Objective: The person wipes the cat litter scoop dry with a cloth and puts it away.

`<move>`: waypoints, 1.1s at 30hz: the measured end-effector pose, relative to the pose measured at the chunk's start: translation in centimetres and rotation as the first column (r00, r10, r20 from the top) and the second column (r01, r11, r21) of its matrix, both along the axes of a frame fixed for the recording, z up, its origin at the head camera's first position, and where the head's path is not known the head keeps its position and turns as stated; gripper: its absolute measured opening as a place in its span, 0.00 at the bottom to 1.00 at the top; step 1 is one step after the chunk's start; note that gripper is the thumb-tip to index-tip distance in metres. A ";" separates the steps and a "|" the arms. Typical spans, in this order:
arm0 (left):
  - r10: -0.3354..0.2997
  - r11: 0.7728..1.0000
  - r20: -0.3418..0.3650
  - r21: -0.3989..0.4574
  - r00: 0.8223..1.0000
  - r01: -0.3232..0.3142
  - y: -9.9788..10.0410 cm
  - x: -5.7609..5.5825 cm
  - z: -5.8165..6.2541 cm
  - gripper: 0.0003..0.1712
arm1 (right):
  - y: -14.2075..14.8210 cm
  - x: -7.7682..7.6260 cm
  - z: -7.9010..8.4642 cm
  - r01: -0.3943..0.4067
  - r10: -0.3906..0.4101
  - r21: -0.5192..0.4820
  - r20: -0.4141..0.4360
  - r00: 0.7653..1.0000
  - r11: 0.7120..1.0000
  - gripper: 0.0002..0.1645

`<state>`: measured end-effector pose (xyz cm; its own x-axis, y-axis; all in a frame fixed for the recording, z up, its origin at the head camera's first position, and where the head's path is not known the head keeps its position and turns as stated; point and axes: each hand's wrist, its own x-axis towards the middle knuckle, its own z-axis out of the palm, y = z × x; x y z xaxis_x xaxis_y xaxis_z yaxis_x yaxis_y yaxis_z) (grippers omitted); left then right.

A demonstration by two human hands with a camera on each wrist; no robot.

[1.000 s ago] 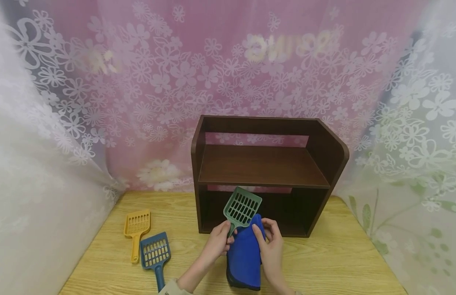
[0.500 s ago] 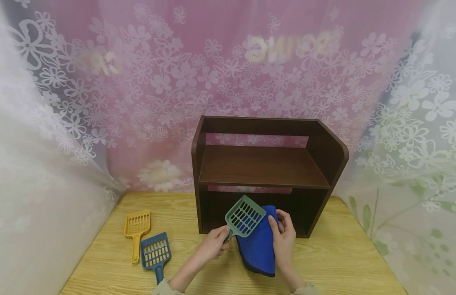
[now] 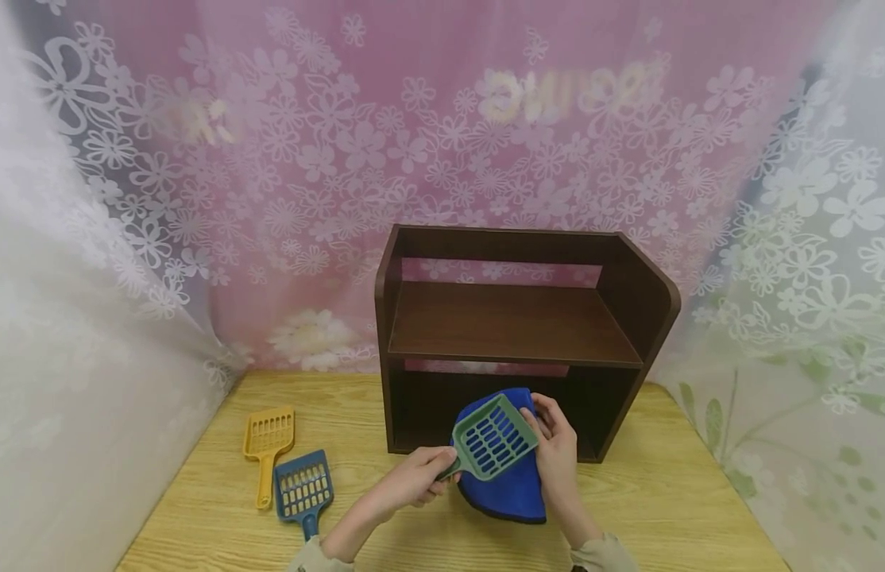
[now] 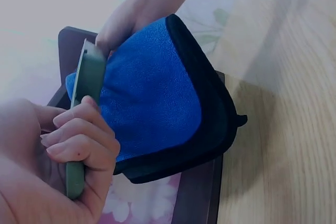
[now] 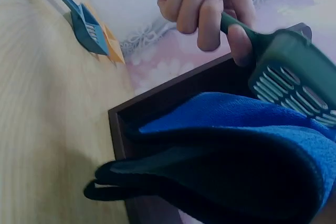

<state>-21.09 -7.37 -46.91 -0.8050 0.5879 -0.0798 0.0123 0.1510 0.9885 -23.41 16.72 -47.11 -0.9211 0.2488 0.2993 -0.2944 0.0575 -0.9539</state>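
My left hand [image 3: 421, 474] grips the handle of a green slotted litter scoop [image 3: 494, 438], its head pointing up and to the right. Behind the scoop, my right hand [image 3: 555, 446] holds a blue cloth [image 3: 510, 494] with black edging, pinched near its upper right. The cloth hangs folded, and its dark fold faces the right wrist camera below the scoop [image 5: 294, 59]. Seen from the left wrist, the scoop head [image 4: 90, 74] stands edge-on against the cloth [image 4: 152, 93], and the left fingers [image 4: 84, 129] curl round the handle. The cloth hides part of the right hand there.
A dark brown two-tier shelf [image 3: 517, 322] stands directly behind the hands. Left on the wooden table [image 3: 364, 413] lie a yellow litter scoop [image 3: 268, 435] and a dark blue litter scoop [image 3: 303, 486], side by side. Flowered curtains [image 3: 307, 199] surround the table.
The green scoop has moved right and turned clockwise, from beside the cloth to in front of it. The right hand has carried the cloth right and up, and the cloth has spread wider.
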 end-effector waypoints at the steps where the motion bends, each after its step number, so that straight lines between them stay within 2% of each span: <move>1: -0.007 1.000 -0.004 -0.003 1.000 0.007 -0.1 0.0 0.1 0.27 | 0.1 -0.1 0.1 -0.007 0.007 0.001 -0.004 1.000 1.000 0.17; 5: -0.013 1.000 -0.021 -0.021 1.000 0.012 -0.7 0.0 0.5 0.25 | 0.7 -0.4 0.7 -0.018 0.020 0.050 -0.044 0.999 0.999 0.16; 11: 0.003 1.000 -0.095 -0.021 0.995 -0.005 -1.8 0.0 1.9 0.25 | 2.1 -0.5 1.2 -0.016 0.041 0.199 -0.120 0.992 0.980 0.13; 17: 0.030 0.999 -0.103 -0.009 0.994 -0.032 -2.5 -0.2 3.7 0.25 | 2.2 1.0 3.2 -0.007 0.093 0.369 -0.216 0.972 0.930 0.12; 21: 0.061 0.998 -0.107 -0.006 0.992 -0.062 -2.4 -0.5 4.7 0.26 | 2.1 1.9 4.4 0.035 0.092 0.415 -0.281 0.955 0.909 0.12; 25: 0.110 0.994 -0.125 0.012 0.986 -0.110 -2.0 -1.0 5.8 0.27 | 2.4 1.4 3.8 0.071 0.086 0.424 -0.339 0.937 0.903 0.14; 29: 0.171 0.985 -0.132 0.046 0.976 -0.166 -1.6 -1.7 7.0 0.22 | 3.2 0.5 2.4 0.080 0.101 0.445 -0.369 0.924 0.892 0.17; 33: 0.235 0.970 -0.136 0.091 0.962 -0.224 -0.9 -2.4 8.3 0.18 | 3.8 0.3 1.9 0.087 0.130 0.494 -0.387 0.913 0.865 0.16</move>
<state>-23.52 -8.26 -38.63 -0.9186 0.3860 0.0845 0.1297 0.0926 0.9872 -23.11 20.51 -45.20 -0.6997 -0.0493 0.7127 -0.6446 0.4739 -0.6000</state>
